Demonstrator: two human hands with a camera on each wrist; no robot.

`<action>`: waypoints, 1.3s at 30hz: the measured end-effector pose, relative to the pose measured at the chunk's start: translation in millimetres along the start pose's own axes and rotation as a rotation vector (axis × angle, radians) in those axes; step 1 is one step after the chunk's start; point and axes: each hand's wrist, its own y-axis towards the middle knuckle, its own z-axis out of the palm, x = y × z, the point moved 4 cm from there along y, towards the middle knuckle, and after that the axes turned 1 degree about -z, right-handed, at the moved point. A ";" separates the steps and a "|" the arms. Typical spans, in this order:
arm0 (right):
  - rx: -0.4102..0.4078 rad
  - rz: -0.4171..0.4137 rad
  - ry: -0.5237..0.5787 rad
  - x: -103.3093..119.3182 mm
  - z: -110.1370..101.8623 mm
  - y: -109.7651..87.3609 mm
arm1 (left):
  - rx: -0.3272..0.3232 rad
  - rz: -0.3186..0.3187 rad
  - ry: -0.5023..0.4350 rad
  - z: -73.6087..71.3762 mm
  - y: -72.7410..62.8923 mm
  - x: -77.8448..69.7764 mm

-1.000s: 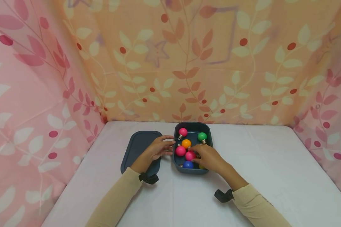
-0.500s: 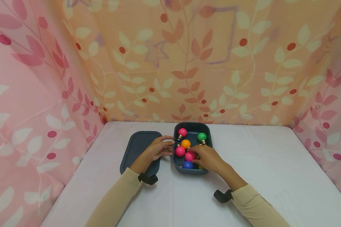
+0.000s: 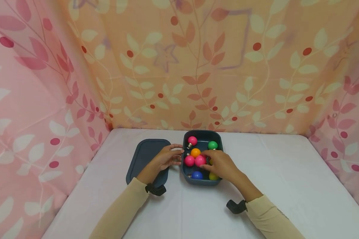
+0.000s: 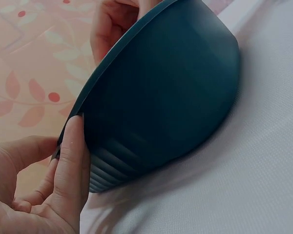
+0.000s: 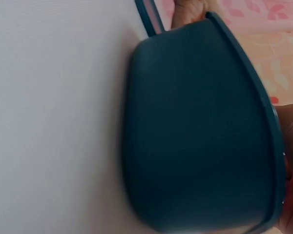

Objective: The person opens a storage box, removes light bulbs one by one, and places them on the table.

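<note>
A dark blue-grey box holds several coloured light bulbs. My right hand reaches in over its right side and holds a pink bulb between thumb and fingertips. Beside that bulb lie another pink bulb and an orange bulb. Yellow bulbs are partly hidden under the hand. My left hand touches the box's left side with fairly straight fingers. In the left wrist view, its fingers lie at the rim and outer wall. The right wrist view mostly shows the box's outside.
Left of the box lies its flat dark lid, partly under the left forearm. Also in the box are a pink bulb at the back left, a green bulb at the right and a blue bulb in front. Patterned cloth hangs behind the white table.
The pink bulb at my right fingertips has shifted slightly, now level with the other pink one. My right thumb and finger sit farther apart, and more yellow shows. The left hand stays put.
</note>
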 end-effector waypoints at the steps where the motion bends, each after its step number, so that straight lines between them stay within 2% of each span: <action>1: -0.016 0.006 0.015 -1.2 -2.1 0.0 | 0.001 0.003 -0.001 -0.1 0.1 0.2; 10: -0.097 0.048 0.173 -13.9 -21.0 -2.7 | 0.008 -0.005 0.006 -2.9 2.8 2.6; 22: -0.189 0.074 0.226 -31.1 -39.5 -4.3 | 0.011 -0.005 0.003 -2.5 2.5 2.5; 34: -0.232 0.152 0.233 -53.7 -53.5 -5.4 | 0.000 -0.008 0.015 -2.2 0.9 0.7; 39: -0.229 0.213 0.261 -63.0 -57.9 -6.5 | 0.003 -0.016 0.005 -2.3 1.0 1.4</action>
